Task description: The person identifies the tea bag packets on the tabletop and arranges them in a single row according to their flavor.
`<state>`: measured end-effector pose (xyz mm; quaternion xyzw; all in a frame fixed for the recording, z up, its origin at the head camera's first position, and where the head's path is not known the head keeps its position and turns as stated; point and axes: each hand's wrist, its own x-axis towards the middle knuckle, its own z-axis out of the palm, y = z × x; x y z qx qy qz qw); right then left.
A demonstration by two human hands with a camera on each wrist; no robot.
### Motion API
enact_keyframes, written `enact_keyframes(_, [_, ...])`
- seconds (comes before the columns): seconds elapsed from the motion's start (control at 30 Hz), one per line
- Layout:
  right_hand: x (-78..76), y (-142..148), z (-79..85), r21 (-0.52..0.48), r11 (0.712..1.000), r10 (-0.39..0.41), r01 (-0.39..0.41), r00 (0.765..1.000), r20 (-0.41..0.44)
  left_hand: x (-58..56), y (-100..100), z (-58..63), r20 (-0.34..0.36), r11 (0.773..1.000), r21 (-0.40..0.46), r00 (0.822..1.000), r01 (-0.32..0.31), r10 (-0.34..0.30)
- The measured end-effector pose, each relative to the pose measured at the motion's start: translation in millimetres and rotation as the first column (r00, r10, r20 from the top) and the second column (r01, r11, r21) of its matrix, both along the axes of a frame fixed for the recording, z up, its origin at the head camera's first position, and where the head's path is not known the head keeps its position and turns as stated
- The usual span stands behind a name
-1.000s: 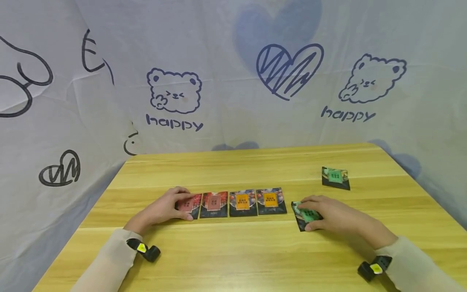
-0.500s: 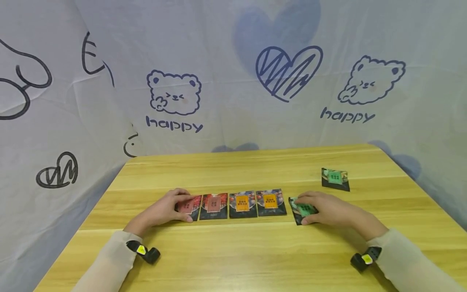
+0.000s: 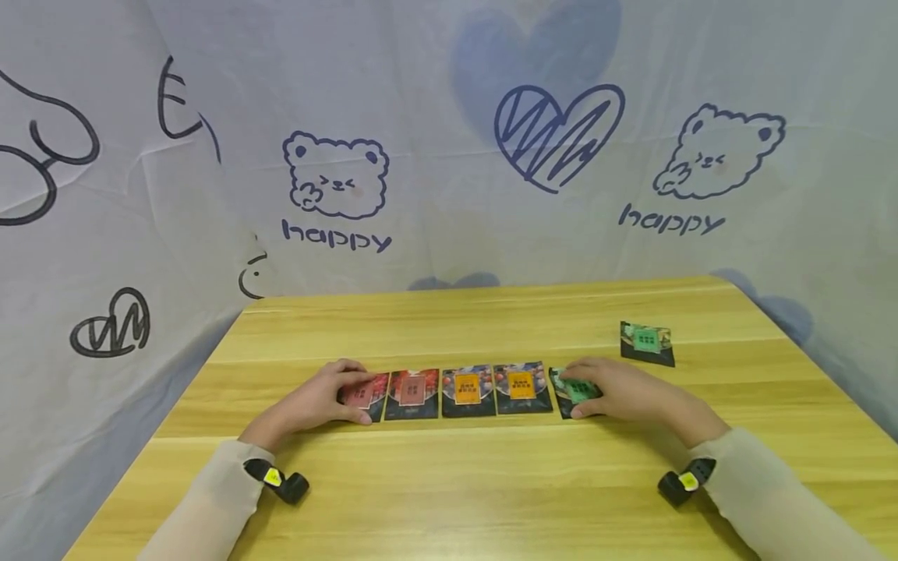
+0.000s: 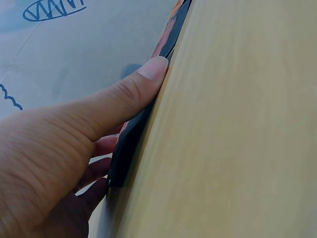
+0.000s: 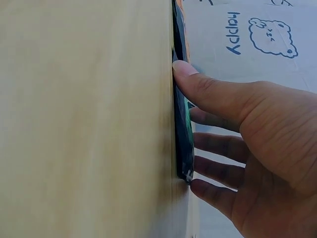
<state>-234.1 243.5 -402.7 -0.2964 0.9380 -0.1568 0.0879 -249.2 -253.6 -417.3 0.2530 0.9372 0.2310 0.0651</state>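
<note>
A row of flat printed sachets lies across the table. At its left end my left hand (image 3: 324, 400) holds a red sachet (image 3: 361, 394), thumb on the near edge and fingers over the far and left sides. A second red sachet (image 3: 412, 393) lies beside it, followed by two orange-labelled sachets, the left one (image 3: 468, 390) and the right one (image 3: 522, 386). At the row's right end my right hand (image 3: 617, 389) grips a green-labelled sachet (image 3: 578, 391) between thumb and fingers; the hand covers its right part. In the right wrist view the thumb (image 5: 198, 82) touches its near edge.
Another green-labelled sachet (image 3: 647, 343) lies slightly turned farther back on the right. The wooden table (image 3: 449, 483) reaches back to a white cloth (image 3: 435, 156) with drawn bears and hearts. Both wrists wear black straps with small cameras.
My right hand has slid the green-labelled sachet left and away from me, straightening it beside the right orange-labelled one. My left hand has stayed on the red sachet.
</note>
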Motion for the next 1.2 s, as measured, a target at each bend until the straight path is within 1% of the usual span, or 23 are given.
enact_keyframes(0.2, [-3.7, -0.8, 1.2, -0.012, 1.000, -0.017, 0.017, 1.000, 0.021, 0.9, 1.4, 4.1, 0.005, 1.000, -0.007, 1.000, -0.005, 0.005])
enact_keyframes(0.33, [-4.9, -3.3, -0.4, -0.019, 0.999, -0.030, 0.030, 0.999, 0.033, 2.6, 1.9, 2.6, 0.005, 1.000, 0.006, 1.000, -0.007, 0.007])
enact_keyframes(0.7, [-11.2, -3.2, -6.3, -0.001, 1.000, -0.004, 0.004, 1.000, -0.021, 2.1, 1.6, -1.0, 0.012, 1.000, 0.009, 1.000, -0.015, 0.015])
enact_keyframes(1.0, [-9.6, -4.0, -5.7, 0.003, 1.000, -0.006, 0.006, 1.000, -0.028, 1.1, 0.5, -2.8, 0.001, 1.000, -0.002, 1.000, -0.010, 0.010])
enact_keyframes(1.2, [-9.8, -3.4, -5.2, -0.002, 1.000, -0.010, 0.010, 0.999, -0.034, 0.5, 1.6, -1.3, 0.016, 1.000, 0.012, 1.000, -0.023, 0.022])
